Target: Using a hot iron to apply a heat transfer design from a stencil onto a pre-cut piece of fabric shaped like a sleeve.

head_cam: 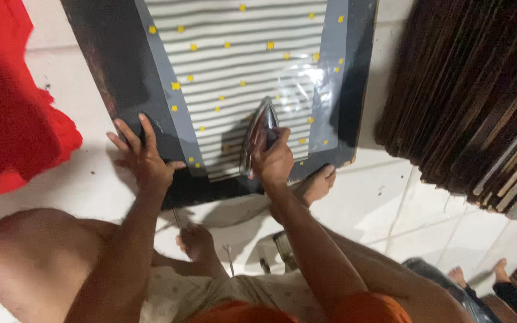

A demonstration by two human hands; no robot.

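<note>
Two bare hands work over a dark rectangular board (121, 66) lying on the white tiled floor (390, 197), with a bright red cloth (7, 107) heaped at the far left of the frame. On the board lies a grey sheet printed with pale stripes and small yellow stars (234, 54), running from the top edge down to lower centre. Going left to right, the left hand (142, 158) rests flat on the board's lower left corner, fingers spread wide, holding nothing. Right of it, the right hand (273, 158) is closed around the handle of a metal flat iron (257, 134), which sits on the lower right part of the striped sheet. The iron's long axis runs steeply up the frame, and its pointed nose aims toward the top, tilted slightly right. A glossy, crinkled patch (297, 84) shows just above and right of the iron; the sheet's upper and left parts look flat, so pressing seems partly done, with that patch left. At the far right stands a stack of dark brown boards (474, 90). Another person's bare feet (477, 274) show at lower right.
</note>
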